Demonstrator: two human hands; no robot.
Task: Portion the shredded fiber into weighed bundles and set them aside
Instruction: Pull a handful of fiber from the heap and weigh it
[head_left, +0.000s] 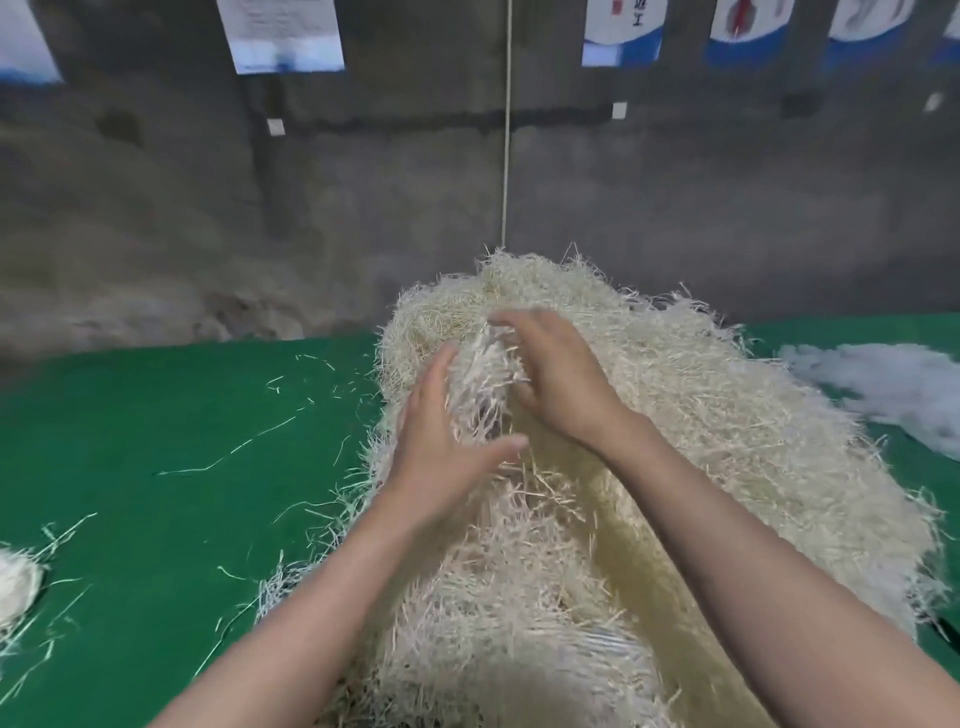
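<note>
Two bare forearms reach in from the near edge over a big heap of shredded fiber (701, 415). It is pale straw-coloured, dry and wiry, with frayed ends bristling all round. The heap lies on the right half of the green bench (156, 415), and its long axis runs from the near edge away toward the wall.

On the heap's crest a tuft (483, 374) stands up between the hands, its strands pointing up and away. The left grip (441, 452) is flat, with straight fingers and spread thumb pressed against the tuft's left side. The right grip (558, 379) arches over the tuft from the right. Blur hides whether its fingers close on strands, so I cannot tell.

Left of the heap the bench has broad open room, with thin loose strands (228, 457) scattered on it. A small rounded bundle (15, 587) sits at the far left edge. Soft white fluff (883, 389) lies beside the heap on the right.

Behind is a rough grey wall (156, 208), with a thin cord (506, 130) hanging straight down and posters (283, 31) along the top.
</note>
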